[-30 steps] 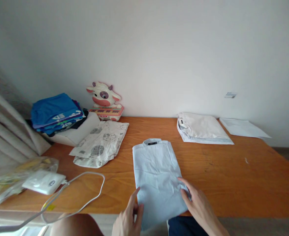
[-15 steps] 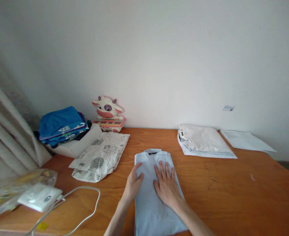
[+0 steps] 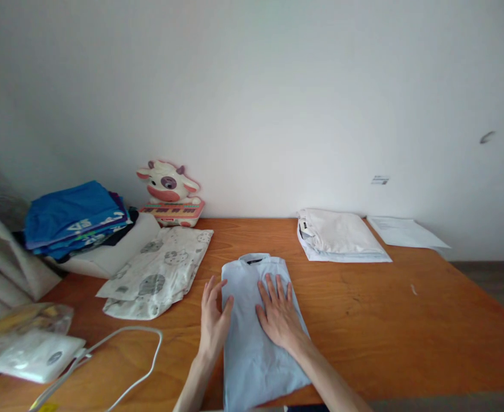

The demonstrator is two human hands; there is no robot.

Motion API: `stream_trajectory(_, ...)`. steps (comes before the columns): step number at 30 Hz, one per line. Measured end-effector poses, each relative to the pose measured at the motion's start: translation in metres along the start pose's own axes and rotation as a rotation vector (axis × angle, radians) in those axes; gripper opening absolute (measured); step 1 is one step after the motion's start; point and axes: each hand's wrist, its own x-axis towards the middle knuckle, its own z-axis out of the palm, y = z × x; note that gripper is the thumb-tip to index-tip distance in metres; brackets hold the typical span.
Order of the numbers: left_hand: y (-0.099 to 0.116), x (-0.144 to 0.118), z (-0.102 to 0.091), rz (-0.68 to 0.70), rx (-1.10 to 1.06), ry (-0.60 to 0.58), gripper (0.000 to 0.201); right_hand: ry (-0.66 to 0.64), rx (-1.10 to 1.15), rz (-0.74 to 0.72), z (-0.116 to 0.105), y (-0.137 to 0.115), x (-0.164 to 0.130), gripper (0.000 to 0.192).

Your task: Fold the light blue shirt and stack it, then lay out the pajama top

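Note:
A light blue shirt (image 3: pixel 252 355), folded into a long narrow shape, lies on the wooden table with its collar pointing toward the wall. My right hand (image 3: pixel 278 315) rests flat on its upper right part, fingers spread. At the shirt's left edge is my left hand (image 3: pixel 214 315), its thumb and fingers apart and curved, holding nothing. The fingertips are by the edge; whether they touch the cloth I cannot tell. A dark label shows inside the collar.
Left of the shirt lies a folded white printed cloth (image 3: pixel 157 274). Behind it are a stack of blue clothes (image 3: pixel 75 214) and a cow keyboard toy (image 3: pixel 170 194). A white device (image 3: pixel 39 356) with a cable sits front left. Folded white clothes (image 3: pixel 341 234) and papers (image 3: pixel 406 232) lie back right.
My left hand has shifted off the cloth to the shirt's left edge, its fingers more raised. The right hand stays flat on the shirt. The view has turned slightly right.

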Motion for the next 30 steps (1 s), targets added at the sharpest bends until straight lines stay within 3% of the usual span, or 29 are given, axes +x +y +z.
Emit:
stream_trajectory(4,0.046,-0.04,0.001,0.2,0.204,-0.284,0.053,-0.039,-0.028,-0.01,-0.002,0.0,0.002,0.067)
stream_trajectory(7,0.06,-0.07,0.012,0.287,0.422,-0.337,0.064,-0.081,-0.032,-0.003,-0.001,0.0,-0.006,0.066)
stream_trajectory(10,0.047,-0.088,0.019,0.315,0.564,-0.306,0.065,-0.073,-0.031,0.02,0.003,-0.001,-0.03,0.065)
stream_trajectory(13,0.034,-0.093,0.017,0.313,0.553,-0.337,0.067,-0.017,-0.038,0.029,0.007,-0.004,-0.054,0.065)
stream_trajectory(21,0.043,-0.104,0.01,0.274,0.51,-0.359,0.066,-0.003,0.067,0.028,-0.001,-0.01,-0.067,0.063)
stream_trajectory(24,0.03,-0.109,-0.013,0.254,0.52,-0.42,0.068,0.078,0.245,0.005,-0.009,-0.009,-0.103,0.061)
stream_trajectory(27,0.004,-0.101,-0.043,0.159,0.524,-0.347,0.067,0.15,0.546,0.049,-0.016,-0.018,-0.157,0.045)
stream_trajectory(30,-0.014,-0.093,-0.056,0.103,0.489,-0.27,0.068,0.003,0.914,0.2,-0.018,-0.038,-0.196,0.024)
